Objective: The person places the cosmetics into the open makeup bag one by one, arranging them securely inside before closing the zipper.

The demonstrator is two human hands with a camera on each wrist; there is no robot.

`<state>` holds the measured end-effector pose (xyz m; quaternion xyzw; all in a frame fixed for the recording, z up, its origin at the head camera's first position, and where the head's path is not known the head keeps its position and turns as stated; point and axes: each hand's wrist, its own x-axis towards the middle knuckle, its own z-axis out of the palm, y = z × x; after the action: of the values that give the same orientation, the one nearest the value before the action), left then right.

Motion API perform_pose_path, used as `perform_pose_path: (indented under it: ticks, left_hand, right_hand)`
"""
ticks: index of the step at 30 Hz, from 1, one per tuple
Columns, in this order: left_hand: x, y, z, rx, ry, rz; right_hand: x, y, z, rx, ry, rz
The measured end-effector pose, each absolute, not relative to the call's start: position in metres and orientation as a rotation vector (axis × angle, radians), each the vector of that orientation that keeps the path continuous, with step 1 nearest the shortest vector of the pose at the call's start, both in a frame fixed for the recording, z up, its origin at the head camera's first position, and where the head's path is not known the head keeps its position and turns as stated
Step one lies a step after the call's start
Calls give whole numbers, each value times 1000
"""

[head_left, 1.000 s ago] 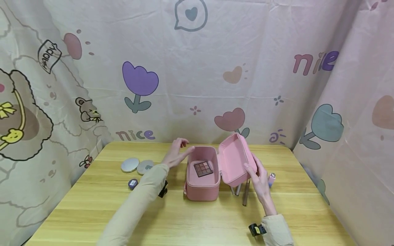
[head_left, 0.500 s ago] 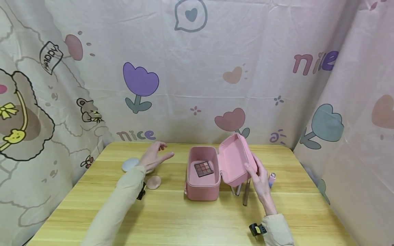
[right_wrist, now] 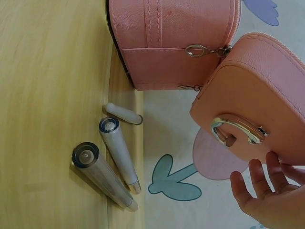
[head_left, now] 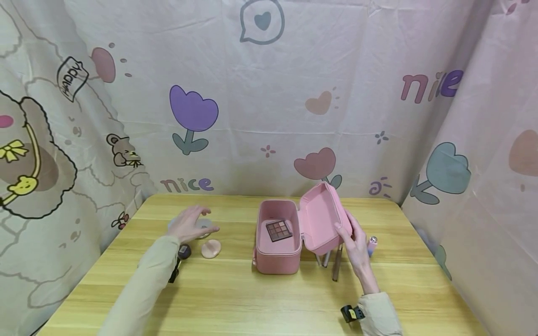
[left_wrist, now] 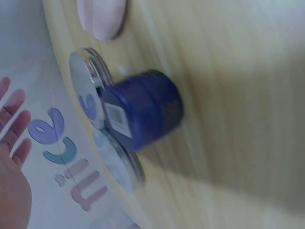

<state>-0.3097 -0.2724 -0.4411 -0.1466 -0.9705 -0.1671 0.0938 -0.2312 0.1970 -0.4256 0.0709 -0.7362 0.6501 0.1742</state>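
Observation:
A pink makeup case stands unzipped on the table, an eyeshadow palette lying inside. My right hand grips the case's lid by its rim, tilting it out to the right. Off to the left, my left hand hovers with fingers spread and nothing in them. Under and beside it are two round silvery tins, partly hidden by the hand in the head view. A dark blue jar stands near the left wrist. Between hand and case lies a round pinkish powder puff.
Several slim tubes lie near the lid, among them a brown one and a greyish one. A pink-and-blue tube stands right of my right hand. A patterned curtain hangs behind the table.
My left hand has moved left from beside the case to above the round tins. The puff has come into view from behind the left arm. My right hand keeps holding the lid.

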Motion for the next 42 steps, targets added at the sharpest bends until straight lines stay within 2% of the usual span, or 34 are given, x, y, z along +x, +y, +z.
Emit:
perform_pose_path:
  ticks: [16,42]
  left_hand:
    - [-312,-289,-467,-94,-3009,-232]
    - [-316,-273,-474,-114,-3093,-309]
  right_hand:
    - [-232,197,-427,216,-2088,1845]
    - [-233,197,-428,212,-2080,1854]
